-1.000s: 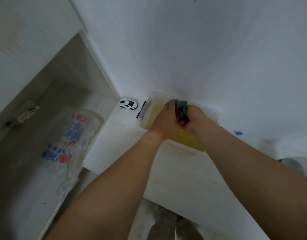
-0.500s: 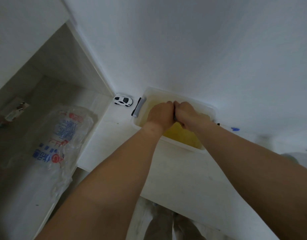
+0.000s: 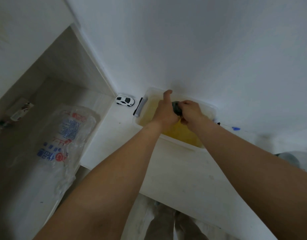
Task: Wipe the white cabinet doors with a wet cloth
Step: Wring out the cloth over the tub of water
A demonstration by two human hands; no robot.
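**Cloth back in sight between the hands, thumb now up**

Half a second ago the two fists were pressed together with the cloth hidden; now the dark cloth (image 3: 176, 108) peeks out between them again, and the left thumb has lifted to point up at the wall. The left hand (image 3: 166, 111) has its fingers curled round the cloth from the 9 o'clock side, and the right hand (image 3: 190, 112) pinches it from the 3 o'clock side. Both are held over the tub (image 3: 210, 110), which has yellowish water in it.

Edges and room: the tub sits pushed against the white wall (image 3: 201, 49) at its 12 o'clock side, so no slack there. Its dark handle (image 3: 139, 106) is on the 9 o'clock end, and just beside that, further toward 9 o'clock, sits a toy car (image 3: 125, 100) tucked in the corner. The white shelf (image 3: 175, 170) has bare surface at the tub's 6 o'clock, running out to its front edge. Past the shelf's left edge, toward 8 o'clock, a plastic bag (image 3: 62, 141) with red and blue print lies on a lower surface.

Count: one cloth, one tub, one toy car, one bag, two hands. A small blue mark (image 3: 235, 128) shows at 3 o'clock of the tub; can't tell what it is.
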